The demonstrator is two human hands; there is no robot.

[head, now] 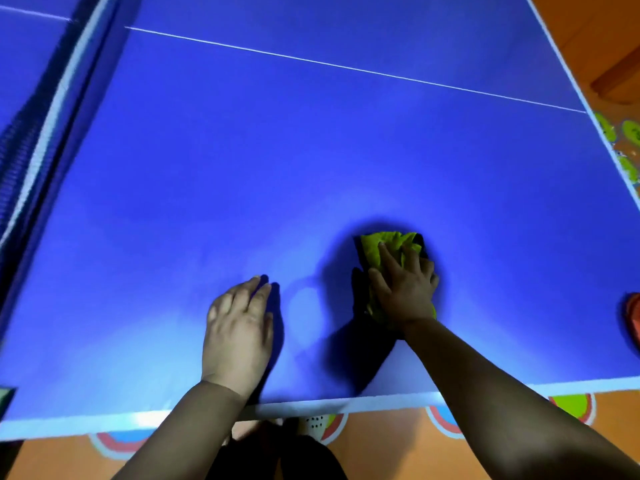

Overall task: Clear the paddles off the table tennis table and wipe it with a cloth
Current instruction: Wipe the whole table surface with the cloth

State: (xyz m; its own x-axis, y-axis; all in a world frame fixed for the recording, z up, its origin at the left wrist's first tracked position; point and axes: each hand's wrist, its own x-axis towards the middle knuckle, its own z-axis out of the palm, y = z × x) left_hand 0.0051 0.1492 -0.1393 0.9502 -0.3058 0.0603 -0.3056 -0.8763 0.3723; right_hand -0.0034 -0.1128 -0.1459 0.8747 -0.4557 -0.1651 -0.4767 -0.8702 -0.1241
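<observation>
The blue table tennis table (311, 150) fills the view, its white near edge running along the bottom. My right hand (403, 289) presses flat on a yellow-green cloth (388, 245) with a dark edge, near the front middle of the table. My left hand (239, 327) rests palm down on the bare blue surface to the left of the cloth, holding nothing. At the far right edge a red rounded thing (633, 317), possibly a paddle, is cut off by the frame.
The net (38, 133) with its white top band runs down the left side. A white centre line (346, 67) crosses the far part. Beyond the table lies an orange patterned floor mat (398, 441) with coloured circles.
</observation>
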